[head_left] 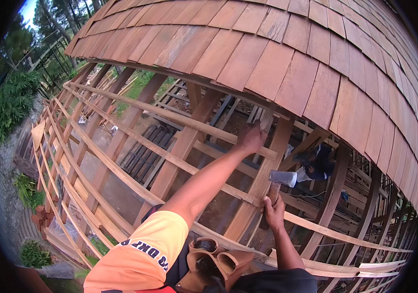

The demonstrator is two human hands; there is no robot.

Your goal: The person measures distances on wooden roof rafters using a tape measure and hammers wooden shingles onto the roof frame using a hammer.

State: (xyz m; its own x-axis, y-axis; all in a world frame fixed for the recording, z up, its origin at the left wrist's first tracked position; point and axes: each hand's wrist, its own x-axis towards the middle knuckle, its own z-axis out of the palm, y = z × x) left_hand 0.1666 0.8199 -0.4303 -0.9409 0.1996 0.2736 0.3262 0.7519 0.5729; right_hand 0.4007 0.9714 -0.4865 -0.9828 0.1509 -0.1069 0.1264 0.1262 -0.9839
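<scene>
My right hand (273,212) is closed round the wooden handle of a hammer (283,178), its metal head uppermost beside a broad rafter (267,171). Farther up the slope, my left arm reaches to the lowest edge of the wooden shingles (238,58). There my left hand (253,138) is closed on a short pale wood strip (267,118), whose upper end goes up to the shingle edge. A thin batten (214,131) runs across the rafters and passes by this hand. The fingertips of my left hand are partly hidden.
Several bare battens (140,139) cross the rafters, with open gaps between them down to the ground. Below, a person in dark clothing (321,161) is partly hidden by the frame. A brown leather tool pouch (209,266) hangs at my waist. Stacked timber (150,151) lies below.
</scene>
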